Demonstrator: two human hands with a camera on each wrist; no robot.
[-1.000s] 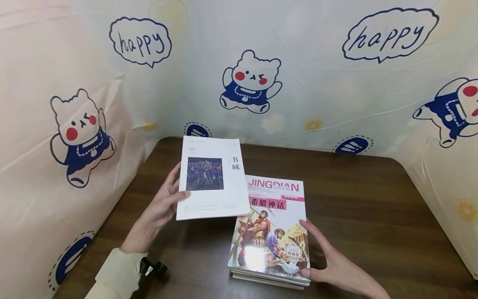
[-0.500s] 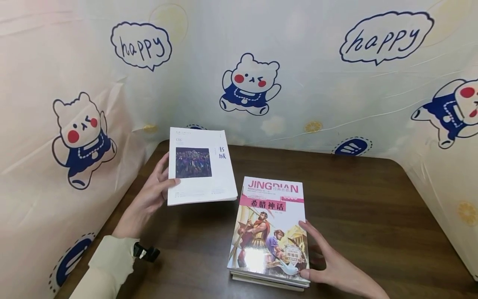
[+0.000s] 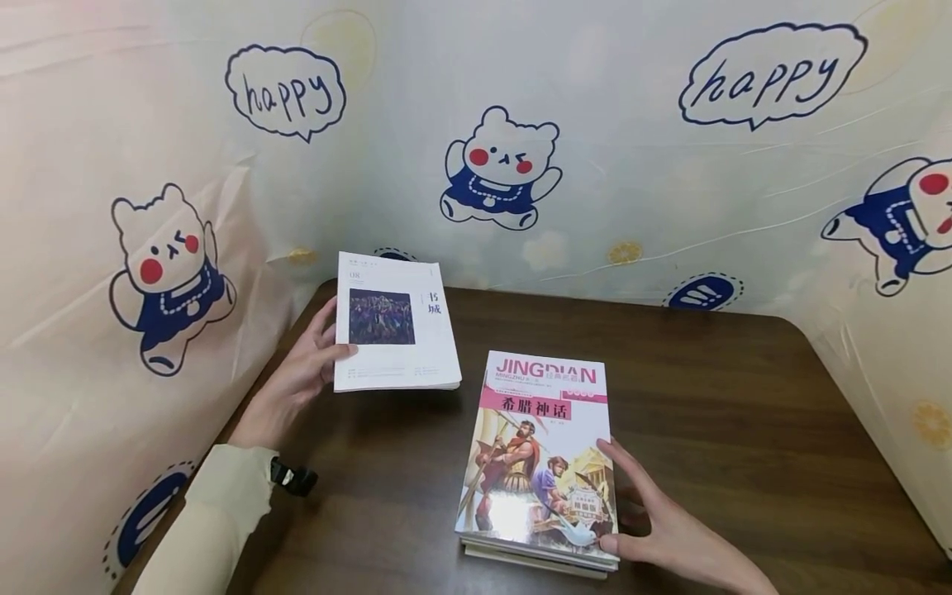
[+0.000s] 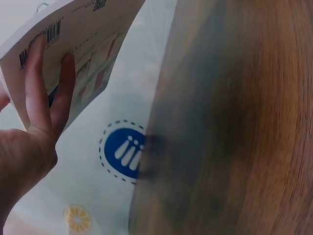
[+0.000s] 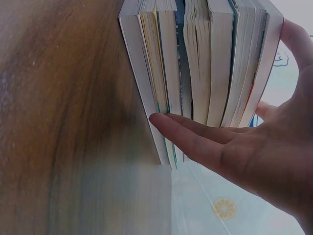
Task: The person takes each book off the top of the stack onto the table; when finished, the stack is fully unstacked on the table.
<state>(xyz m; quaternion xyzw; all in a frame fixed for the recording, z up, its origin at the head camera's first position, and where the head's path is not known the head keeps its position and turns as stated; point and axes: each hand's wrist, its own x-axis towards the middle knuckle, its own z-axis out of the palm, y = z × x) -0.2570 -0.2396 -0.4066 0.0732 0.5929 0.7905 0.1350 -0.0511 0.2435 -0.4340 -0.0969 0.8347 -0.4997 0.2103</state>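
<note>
In the head view my left hand (image 3: 301,368) holds a white paperback book (image 3: 394,364) with a dark picture on its cover. The thumb lies on the cover, while the fingers spread beneath the barcoded back cover (image 4: 90,46) in the left wrist view. The book is raised and tilted above the table's far left part. My right hand (image 3: 665,525) rests against the right side of a stack of books. On top lies a glossy book (image 3: 535,463) with a pink title and costumed figures. The right wrist view shows extended fingers (image 5: 195,139) across the stack's page edges (image 5: 198,73).
The dark brown wooden table (image 3: 714,397) extends right of the stack and between the stack and my left arm. A pale curtain (image 3: 595,190) with cartoon bears encloses the back and sides. A black strap (image 3: 293,478) circles the left wrist.
My left hand has carried the white book left and away, off its overlap with the stack, slowing in the last half second. The right hand and stack stay in place.
</note>
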